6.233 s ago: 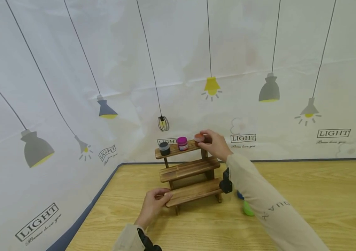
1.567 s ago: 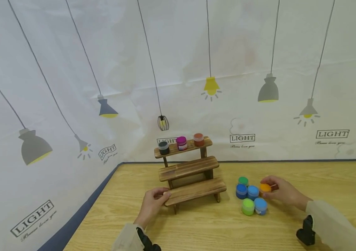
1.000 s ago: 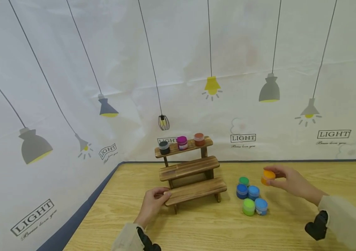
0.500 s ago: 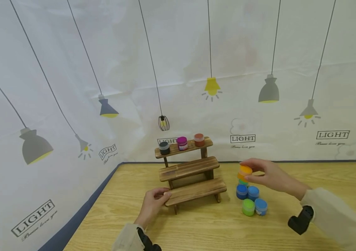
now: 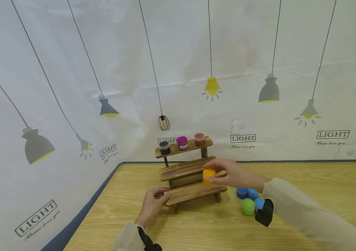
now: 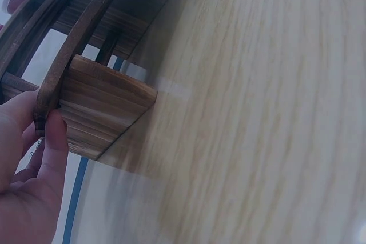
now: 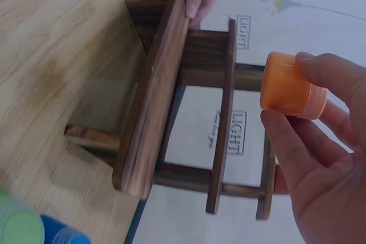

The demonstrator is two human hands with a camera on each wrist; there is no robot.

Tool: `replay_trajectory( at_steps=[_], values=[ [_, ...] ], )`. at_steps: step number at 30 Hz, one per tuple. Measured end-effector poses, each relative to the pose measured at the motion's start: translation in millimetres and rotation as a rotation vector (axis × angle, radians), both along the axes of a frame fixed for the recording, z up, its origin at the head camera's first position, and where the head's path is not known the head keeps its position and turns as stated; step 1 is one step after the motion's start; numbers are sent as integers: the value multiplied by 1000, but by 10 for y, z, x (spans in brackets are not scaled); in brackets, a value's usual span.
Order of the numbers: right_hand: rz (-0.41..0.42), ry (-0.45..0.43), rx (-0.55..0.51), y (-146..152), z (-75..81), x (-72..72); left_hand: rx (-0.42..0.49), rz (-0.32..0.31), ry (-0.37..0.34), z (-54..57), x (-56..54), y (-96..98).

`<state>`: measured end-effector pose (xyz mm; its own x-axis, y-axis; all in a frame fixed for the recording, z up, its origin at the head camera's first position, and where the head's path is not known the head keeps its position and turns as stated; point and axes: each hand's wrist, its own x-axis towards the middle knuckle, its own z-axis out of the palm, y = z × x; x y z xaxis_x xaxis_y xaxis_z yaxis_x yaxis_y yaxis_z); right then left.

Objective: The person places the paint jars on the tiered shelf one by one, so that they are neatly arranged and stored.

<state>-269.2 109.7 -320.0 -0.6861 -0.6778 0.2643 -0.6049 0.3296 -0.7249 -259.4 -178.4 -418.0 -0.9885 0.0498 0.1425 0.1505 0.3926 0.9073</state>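
A three-tier wooden display stand (image 5: pixel 193 191) stands on the table. My left hand (image 5: pixel 152 204) pinches the left end of its lowest shelf, thumb on one face and fingers on the other in the left wrist view. My right hand (image 5: pixel 235 174) holds a small orange paint jar (image 5: pixel 208 176) between thumb and fingers. In the head view that jar overlaps the stand's right part, between the middle and lowest shelves; the right wrist view shows the orange jar (image 7: pixel 286 87) tilted sideways. On the top shelf sit a black jar (image 5: pixel 164 148), a magenta jar (image 5: pixel 182 143) and a red-brown jar (image 5: pixel 199 139).
Right of the stand, a dark blue jar (image 5: pixel 242 192), a lime green jar (image 5: pixel 248 207) and blue ones cluster on the wooden table (image 5: pixel 178 232), partly behind my right wrist. A darker green jar is hidden there. A lamp-print backdrop (image 5: pixel 244 111) rises behind the stand.
My right hand let go of the red-brown jar on the top shelf, took the orange jar from the table, lifted it and carried it left to the stand. My left hand stayed put.
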Motion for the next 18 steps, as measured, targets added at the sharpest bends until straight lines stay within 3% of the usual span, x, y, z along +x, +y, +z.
replay_trajectory(
  at_steps=[6,18],
  values=[
    [33,37,61,-305,-7,-44,1,3,5,-3,2,0],
    [-13,73,-25,-732,-133,-146,10,6,-5,9,-3,3]
  ],
)
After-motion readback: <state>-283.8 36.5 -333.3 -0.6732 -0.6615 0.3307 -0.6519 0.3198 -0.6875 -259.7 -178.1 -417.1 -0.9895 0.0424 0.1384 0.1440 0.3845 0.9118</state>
